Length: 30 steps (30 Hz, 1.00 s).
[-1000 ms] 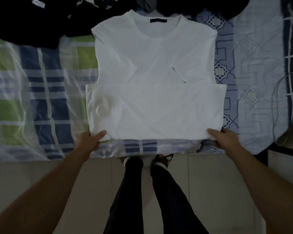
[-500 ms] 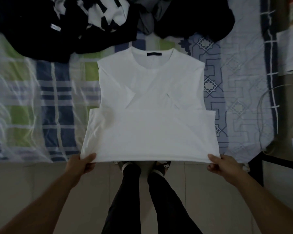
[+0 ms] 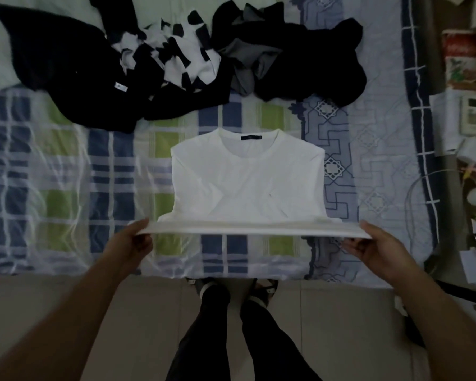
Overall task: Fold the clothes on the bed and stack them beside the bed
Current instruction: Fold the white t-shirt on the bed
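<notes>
The left hand (image 3: pixel 131 243) pinches the near left corner of the white T-shirt (image 3: pixel 248 182), thumb on top and fingers curled beneath; the right hand (image 3: pixel 374 247) holds the near right corner the same way. Each grip is closed on the cloth. Compared with a second ago, when the doubled lower part lay flat on the bed (image 3: pixel 52 174) under both hands, that folded edge now hangs lifted above the bedsheet, stretched taut between the hands and seen almost edge-on as a thin pale band. The collar end has also slid toward the near edge, away from the pile of dark clothes (image 3: pixel 154 64). This suggests the person is carrying the lower half up and over for the last fold, so this shirt is nearly finished, while the stacking is yet to come.

The shirt is thin, soft, matte cotton-like fabric with a round ribbed neck and a small dark label inside the collar; its sleeves lie folded inward across the chest, giving a tidy rectangle. It rests in the middle of the bed on a checked blue, green and white sheet. At the far side lie crumpled black garments, a black-and-white patterned one and a grey piece, all unfolded. The tiled floor (image 3: pixel 66 312) is near.
</notes>
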Each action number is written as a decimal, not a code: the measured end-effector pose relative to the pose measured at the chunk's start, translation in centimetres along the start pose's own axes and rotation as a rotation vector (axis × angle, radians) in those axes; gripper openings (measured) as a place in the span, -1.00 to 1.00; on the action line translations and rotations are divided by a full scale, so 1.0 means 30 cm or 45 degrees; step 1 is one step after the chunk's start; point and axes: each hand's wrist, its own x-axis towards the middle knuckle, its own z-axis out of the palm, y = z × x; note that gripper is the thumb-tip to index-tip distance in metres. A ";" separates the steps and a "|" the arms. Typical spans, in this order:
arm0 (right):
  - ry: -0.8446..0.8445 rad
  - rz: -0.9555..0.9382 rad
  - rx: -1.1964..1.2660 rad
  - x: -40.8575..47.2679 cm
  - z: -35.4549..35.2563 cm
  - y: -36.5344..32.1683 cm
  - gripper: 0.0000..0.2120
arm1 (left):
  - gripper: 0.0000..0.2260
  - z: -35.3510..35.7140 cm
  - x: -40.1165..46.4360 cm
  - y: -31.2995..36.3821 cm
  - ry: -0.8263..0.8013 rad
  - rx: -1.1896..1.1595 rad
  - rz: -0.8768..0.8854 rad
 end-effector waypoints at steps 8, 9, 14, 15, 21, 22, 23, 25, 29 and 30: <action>0.037 -0.138 0.125 0.248 0.295 -0.238 -0.69 | -0.83 0.335 0.239 0.278 0.026 -0.259 0.067; 0.056 -0.151 0.126 0.283 0.319 -0.256 -0.70 | -0.83 0.365 0.276 0.299 0.028 -0.255 0.076; 0.203 -0.212 0.124 0.456 0.430 -0.306 -0.86 | -0.84 0.472 0.451 0.369 0.013 -0.208 0.112; 0.220 -0.215 0.135 0.488 0.449 -0.313 -0.85 | -0.84 0.490 0.480 0.377 0.014 -0.210 0.118; 0.311 -0.284 0.113 0.622 0.529 -0.342 -0.85 | -0.85 0.579 0.602 0.410 -0.006 -0.203 0.171; 0.307 -0.295 0.114 0.634 0.534 -0.347 -0.83 | -0.84 0.589 0.611 0.414 -0.019 -0.204 0.176; 0.300 -0.304 0.109 0.644 0.539 -0.352 -0.80 | -0.82 0.597 0.620 0.418 -0.028 -0.198 0.184; 0.285 -0.326 0.058 0.657 0.554 -0.346 -0.76 | -0.78 0.610 0.629 0.415 -0.012 -0.153 0.221; 0.360 -0.894 -1.005 0.644 0.599 -0.251 -0.80 | -0.86 0.611 0.610 0.335 0.228 0.717 0.863; 0.257 -1.104 -1.353 0.635 0.620 -0.220 -0.77 | -0.84 0.613 0.603 0.301 0.215 1.039 1.103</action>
